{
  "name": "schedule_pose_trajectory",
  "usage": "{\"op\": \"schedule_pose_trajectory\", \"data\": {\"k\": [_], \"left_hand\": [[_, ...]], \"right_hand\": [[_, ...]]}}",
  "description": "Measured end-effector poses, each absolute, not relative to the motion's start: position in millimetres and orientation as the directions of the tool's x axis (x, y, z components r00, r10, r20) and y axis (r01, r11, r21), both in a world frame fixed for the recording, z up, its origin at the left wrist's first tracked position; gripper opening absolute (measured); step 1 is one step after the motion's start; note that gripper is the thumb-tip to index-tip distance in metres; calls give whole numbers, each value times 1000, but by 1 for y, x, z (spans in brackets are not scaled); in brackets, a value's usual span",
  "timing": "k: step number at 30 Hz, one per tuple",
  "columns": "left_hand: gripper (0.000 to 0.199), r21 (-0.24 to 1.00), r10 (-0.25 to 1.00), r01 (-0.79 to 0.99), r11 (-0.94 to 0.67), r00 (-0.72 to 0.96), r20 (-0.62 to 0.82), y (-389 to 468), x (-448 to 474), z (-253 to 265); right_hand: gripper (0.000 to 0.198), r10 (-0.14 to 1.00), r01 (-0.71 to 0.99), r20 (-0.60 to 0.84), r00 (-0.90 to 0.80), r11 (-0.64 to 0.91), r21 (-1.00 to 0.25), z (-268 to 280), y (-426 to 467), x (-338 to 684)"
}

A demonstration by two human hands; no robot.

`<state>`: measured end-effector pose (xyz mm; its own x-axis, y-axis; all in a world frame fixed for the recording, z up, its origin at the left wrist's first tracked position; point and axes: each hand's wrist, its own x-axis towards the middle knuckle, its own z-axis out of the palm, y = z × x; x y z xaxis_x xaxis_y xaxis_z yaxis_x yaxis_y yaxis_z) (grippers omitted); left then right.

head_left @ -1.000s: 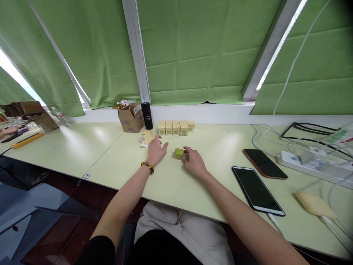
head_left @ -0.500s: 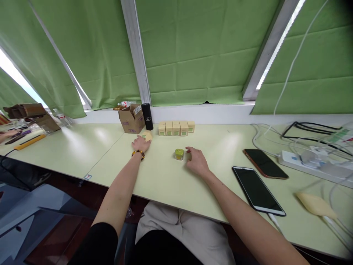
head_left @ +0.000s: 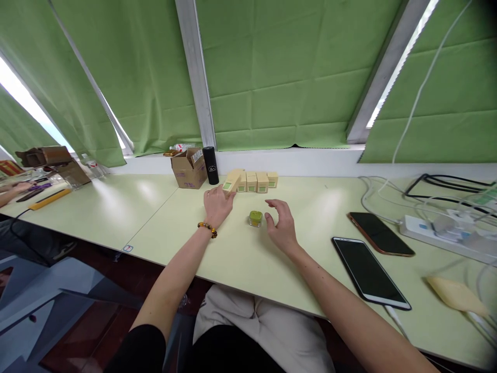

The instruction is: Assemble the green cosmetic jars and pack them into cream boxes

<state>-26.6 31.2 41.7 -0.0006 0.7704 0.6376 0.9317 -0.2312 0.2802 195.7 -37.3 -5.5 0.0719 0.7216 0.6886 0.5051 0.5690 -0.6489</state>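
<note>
My left hand (head_left: 218, 205), a beaded bracelet at its wrist, grips a small cream box (head_left: 230, 184) with a green label. That box is tilted and sits in front of the left end of a row of similar cream boxes (head_left: 252, 183), partly covering it. Whether it touches the row I cannot tell. Just right of a small square clear jar with a green lid (head_left: 255, 218), my right hand (head_left: 282, 226) hovers with thumb and fingers apart, holding nothing. The jar stands upright on the pale table (head_left: 171, 223).
Behind stand an open cardboard box (head_left: 189, 168) and a black cylinder (head_left: 210, 166). On the right lie a white-edged phone (head_left: 370, 272), a dark phone (head_left: 380, 233), a power strip (head_left: 446, 234) and cables. Another person's hand (head_left: 19, 189) shows at far left.
My left hand has moved right, bringing the small cream box from beside the black cylinder to the row's left end. The fingers of my right hand have spread wider beside the jar.
</note>
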Motion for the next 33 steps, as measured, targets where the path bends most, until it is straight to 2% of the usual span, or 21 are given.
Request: {"op": "schedule_pose_trajectory", "data": {"k": [4, 7, 13, 15, 18, 20, 23, 27, 29, 31, 33], "left_hand": [[61, 299, 718, 853, -427, 119, 685, 5, 5, 51], [70, 325, 710, 796, -511, 178, 681, -7, 19, 48], [71, 382, 699, 677, -629, 277, 659, -20, 25, 37], [62, 454, 691, 583, -674, 280, 666, -19, 21, 35], [51, 655, 734, 338, -676, 222, 642, -12, 13, 32], [56, 770, 785, 170, -615, 233, 575, -6, 9, 29], [69, 838, 814, 52, -544, 278, 511, 1, 7, 23], [77, 836, 785, 1, -549, 342, 516, 0, 9, 21], [72, 798, 743, -15, -603, 352, 569, -5, 8, 23], [63, 701, 677, 25, -713, 284, 679, -10, 6, 26], [52, 537, 559, 157, -829, 192, 807, -13, 3, 26]], "right_hand": [[49, 676, 350, 737, 9, 689, -635, -5, -40, 191], [54, 676, 269, 736, -18, 713, -648, -5, -40, 190], [43, 715, 140, 699, 21, 690, -710, -3, -35, 196], [39, 727, 67, 684, 57, 681, -729, -1, -34, 199], [35, 759, 48, 645, 88, 644, -764, 2, -34, 203], [35, 771, 94, 629, 98, 622, -777, 3, -36, 203], [31, 757, 158, 648, 83, 632, -759, 4, -41, 198], [22, 637, 212, 769, 54, 746, -632, 4, -48, 191], [29, 551, 225, 833, 51, 807, -547, 4, -49, 190], [40, 487, 264, 871, 64, 834, -485, 5, -49, 192], [49, 458, 336, 884, 92, 822, -461, 4, -47, 195]]}}
